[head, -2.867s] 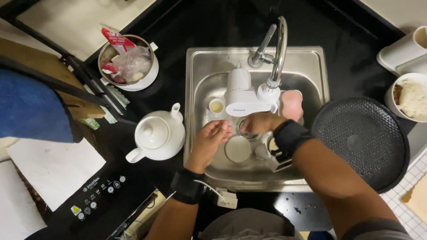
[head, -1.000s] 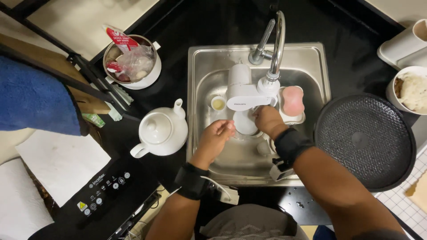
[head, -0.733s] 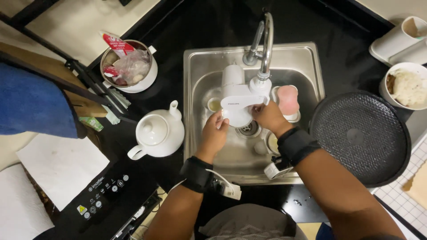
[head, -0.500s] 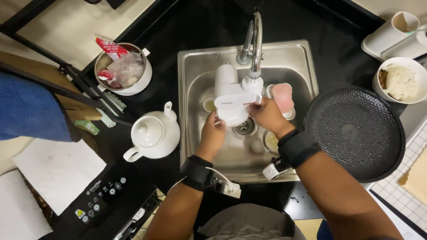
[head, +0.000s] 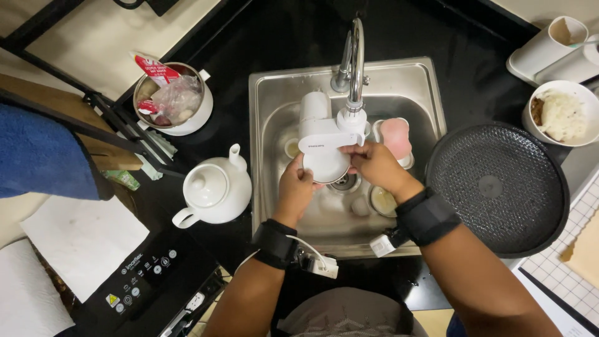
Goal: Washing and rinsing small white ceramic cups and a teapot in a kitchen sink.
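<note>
A red-and-white packet [head: 155,70] stands upright in a white pot [head: 198,115] at upper left, beside a clear bag [head: 178,98]. At lower left, a black appliance [head: 146,287] bears small coloured stickers and white lettering along its panel. A white filter unit [head: 321,128] with a dark mark on its front hangs from the tap [head: 354,56] at upper centre.

The table [head: 274,31] is black, with a steel sink [head: 430,93] set into its centre. A white teapot [head: 212,187] stands left of the sink; a dark round pan [head: 502,187] lies right of it. A bowl of rice [head: 561,115] sits at upper right. White paper [head: 81,240] lies at left.

A small white bowl [head: 324,167] is over the sink, under the filter unit. The left hand [head: 296,187] grips its lower-left edge; the right hand [head: 374,165] closes on its right edge. A pink sponge [head: 396,136] sits just beyond the right hand.
</note>
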